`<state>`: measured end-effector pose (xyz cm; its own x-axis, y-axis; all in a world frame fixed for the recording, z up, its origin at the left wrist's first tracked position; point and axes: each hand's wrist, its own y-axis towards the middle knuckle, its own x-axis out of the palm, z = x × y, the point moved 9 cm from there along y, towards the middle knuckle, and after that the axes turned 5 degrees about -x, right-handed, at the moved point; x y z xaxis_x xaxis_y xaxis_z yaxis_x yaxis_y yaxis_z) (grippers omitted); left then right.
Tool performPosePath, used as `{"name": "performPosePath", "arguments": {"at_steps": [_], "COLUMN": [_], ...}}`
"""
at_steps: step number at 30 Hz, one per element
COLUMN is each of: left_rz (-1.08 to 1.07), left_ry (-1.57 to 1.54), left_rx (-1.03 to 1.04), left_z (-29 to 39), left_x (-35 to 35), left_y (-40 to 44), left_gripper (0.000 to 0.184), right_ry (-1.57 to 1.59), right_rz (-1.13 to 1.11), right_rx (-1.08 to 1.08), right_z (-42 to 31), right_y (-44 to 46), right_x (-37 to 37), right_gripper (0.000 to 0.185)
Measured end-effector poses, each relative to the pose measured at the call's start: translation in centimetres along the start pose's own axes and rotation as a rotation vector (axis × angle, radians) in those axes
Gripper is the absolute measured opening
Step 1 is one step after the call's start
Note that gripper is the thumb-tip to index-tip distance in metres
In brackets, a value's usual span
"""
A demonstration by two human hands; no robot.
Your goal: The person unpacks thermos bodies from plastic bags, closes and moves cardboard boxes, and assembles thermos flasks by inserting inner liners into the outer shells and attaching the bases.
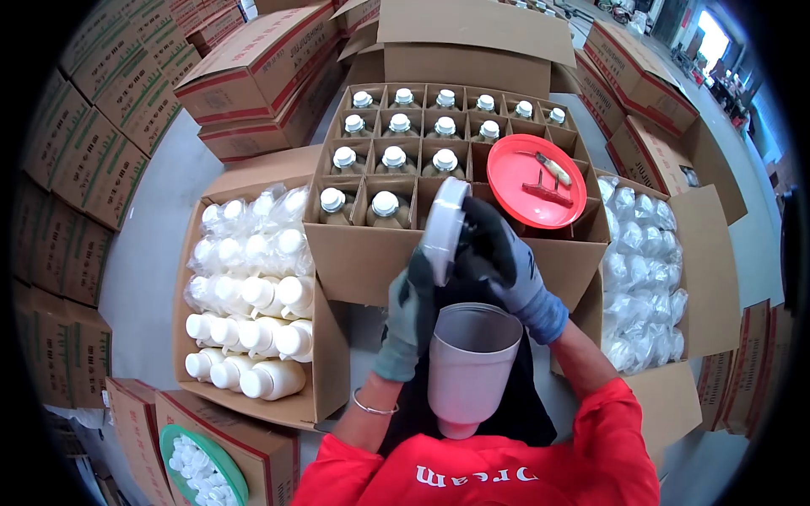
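Both gloved hands are at a round pale grey lid (445, 230), tilted nearly on edge above my lap. My left hand (412, 308) grips its lower rim. My right hand (504, 261) is closed at the lid's dark inner side, where its fingertips are hard to make out. Below them, in my lap, stands an open whitish plastic canister (472, 379) that narrows towards its bottom. Just beyond the hands is a divided carton (380, 257) of white-capped bottles (393, 160). A red plate (515, 198) lies on its right side, carrying a knife (553, 169) and a red-handled tool (547, 192).
At left, a carton (331, 363) holds white bottles (261, 295), some bagged. A carton (713, 270) at right contains plastic-wrapped items (645, 261). A green basin (240, 476) of white caps sits at lower left. Stacked cartons (93, 139) line the left side.
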<state>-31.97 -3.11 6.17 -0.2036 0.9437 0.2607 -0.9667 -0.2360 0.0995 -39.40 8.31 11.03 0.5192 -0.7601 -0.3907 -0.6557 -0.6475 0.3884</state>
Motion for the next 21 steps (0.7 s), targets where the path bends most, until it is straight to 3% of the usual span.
{"name": "performPosePath", "arguments": {"at_steps": [1, 2, 3, 5, 6, 8, 10, 12, 15, 16, 18, 20, 21], "left_rz": [0.026, 0.056, -0.035, -0.148, -0.218, -0.313, -0.43, -0.543, -0.551, -0.539, -0.505, -0.467, -0.396], "left_ry": [0.386, 0.772, 1.05, 1.218, 1.242, 1.182, 1.001, 0.697, 0.639, 0.621, 0.568, 0.45, 0.336], "left_rx": [0.289, 0.576, 0.686, 0.662, 0.617, 0.482, 0.333, 0.173, 0.114, 0.097, 0.087, 0.059, -0.006], "left_z": [2.7, 4.9, 5.3, 3.7, 2.5, 1.4, -0.5, -3.3, -2.7, -2.9, -2.8, -3.5, -3.5], "left_x": [0.8, 2.4, 4.3, 5.2, 4.8, 4.1, 3.7, 3.4, 2.9, 2.6, 2.3, 2.0, 1.6], "left_y": [-0.4, -1.4, -2.2, -2.6, -2.5, -2.3, -2.8, -3.4, -3.0, -2.8, -2.3, -1.7, -1.1], "left_gripper": [0.057, 0.057, 0.053, 0.05, 0.051, 0.051, 0.05, 0.049, 0.046, 0.046, 0.047, 0.046, 0.045], "right_ry": [0.038, 0.181, 0.33, 0.44, 0.303, -0.208, -0.855, -1.004, -1.276, -1.467, -1.266, -0.9, -0.838], "right_rz": [0.018, -0.036, -0.1, -0.218, -0.17, -0.14, -0.019, 0.039, -0.104, -0.043, 0.006, -0.278, -0.457], "right_rx": [0.146, 0.064, -0.008, 0.081, -0.003, 0.138, 0.309, 0.314, 0.426, 0.213, -0.168, -0.399, -0.295], "right_z": [2.1, 3.7, 5.2, 7.3, 7.7, 11.3, 8.1, 13.7, 16.2, 16.4, 10.0, 9.4, 11.4], "right_y": [-0.1, -0.6, -1.2, -1.1, -0.2, 2.3, 5.6, 7.6, 9.3, 10.3, 12.4, 13.5, 13.9], "right_x": [0.0, 0.7, 1.4, 1.0, -0.3, -4.4, -8.6, -11.9, -11.0, -9.3, -2.6, 5.8, 9.9], "right_gripper": [0.056, 0.059, 0.062, 0.072, 0.062, 0.043, 0.04, 0.046, 0.041, 0.036, 0.032, 0.044, 0.055]}}
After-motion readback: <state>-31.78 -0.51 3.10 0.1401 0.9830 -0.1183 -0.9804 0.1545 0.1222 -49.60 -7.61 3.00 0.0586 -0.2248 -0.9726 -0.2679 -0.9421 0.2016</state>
